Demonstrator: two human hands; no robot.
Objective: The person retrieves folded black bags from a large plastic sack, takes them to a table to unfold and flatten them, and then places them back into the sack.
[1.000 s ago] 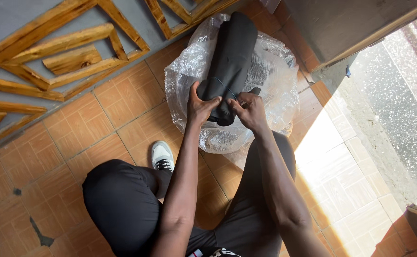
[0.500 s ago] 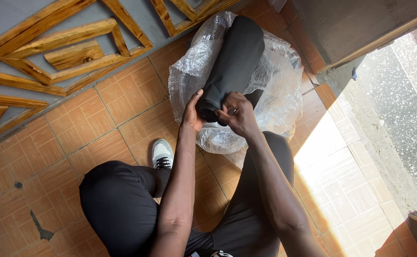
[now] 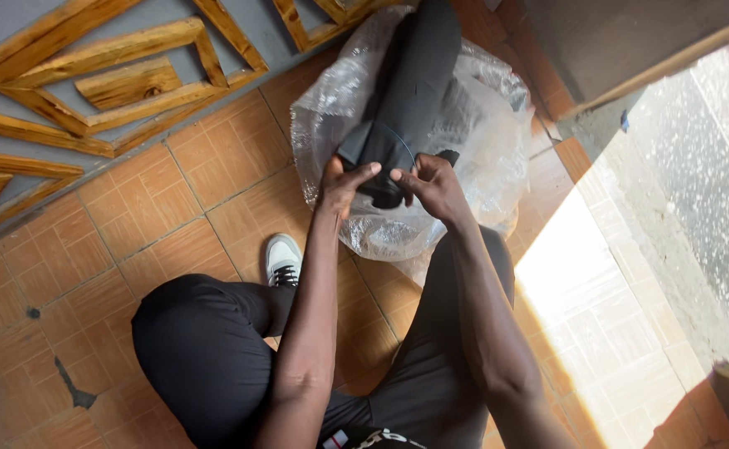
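- Head view: two bare hands meet at the near end of one long black object (image 3: 410, 91), matte and tube-like, which lies on one crumpled sheet of clear bubble wrap (image 3: 489, 141) spread over the floor, straight ahead of the person's knees.
- The left hand (image 3: 344, 185) has its fingers curled onto the object's lower end, thumb stretched toward the other hand; it grips the dark material there.
- The right hand (image 3: 435, 185) pinches the same end, fingers bent and closed on a small dark piece; what exactly that piece is cannot be told.
- One thin pale line (image 3: 399, 137), like a thread or wire, curves across the black surface just above the hands.
- The bubble wrap is glossy, wrinkled and see-through, bunched up around the object's sides.
- One white sneaker (image 3: 283, 259) with dark laces shows beside the left forearm; the legs wear black trousers (image 3: 206, 349).
- The floor (image 3: 132, 233) is square terracotta tiles with a wood-grain look.
- One rough wooden lattice frame (image 3: 132, 79), of several angled slats, lies at the upper left.
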